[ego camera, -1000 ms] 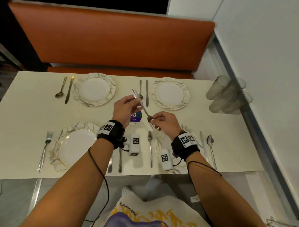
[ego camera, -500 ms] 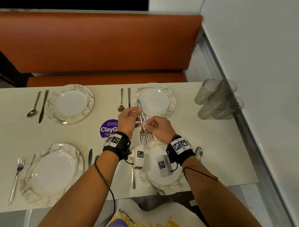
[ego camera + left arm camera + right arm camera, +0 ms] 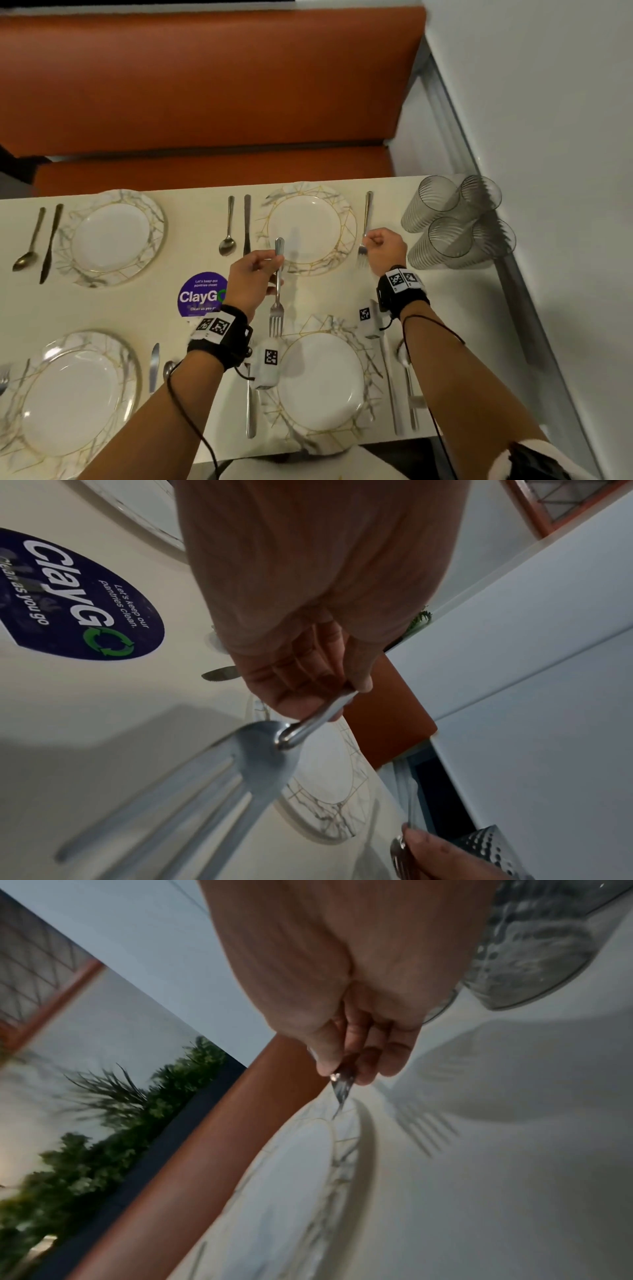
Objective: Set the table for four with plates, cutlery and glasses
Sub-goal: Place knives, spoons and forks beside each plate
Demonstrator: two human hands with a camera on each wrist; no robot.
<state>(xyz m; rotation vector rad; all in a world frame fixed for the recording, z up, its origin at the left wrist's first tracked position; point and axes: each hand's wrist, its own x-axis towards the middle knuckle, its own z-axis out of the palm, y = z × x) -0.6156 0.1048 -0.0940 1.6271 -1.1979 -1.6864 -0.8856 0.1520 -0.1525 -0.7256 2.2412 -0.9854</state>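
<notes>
Four marbled plates lie on the cream table (image 3: pixel 342 298): far left (image 3: pixel 113 236), far right (image 3: pixel 310 229), near left (image 3: pixel 75 394), near right (image 3: pixel 322 380). My left hand (image 3: pixel 270 267) grips a silver fork (image 3: pixel 279 291) by its handle between the two right plates, tines toward me; the left wrist view shows the same fork (image 3: pixel 260 750) close up. My right hand (image 3: pixel 371 243) pinches a second fork (image 3: pixel 366 219) just right of the far right plate, low over the table, casting a shadow. In the right wrist view only that fork's (image 3: pixel 342 1088) end shows below the fingers.
Several clear glasses (image 3: pixel 455 222) stand grouped at the right edge by the wall. Spoons and knives lie left of both far plates (image 3: pixel 228 226). A fork (image 3: pixel 251 411), knife and spoon flank the near right plate. A purple sticker (image 3: pixel 202 294) marks mid-table. An orange bench (image 3: pixel 205 85) runs behind.
The two forks held together over the near right plate have been split. My right hand carried one to the right of the far right plate; my left hand keeps the other.
</notes>
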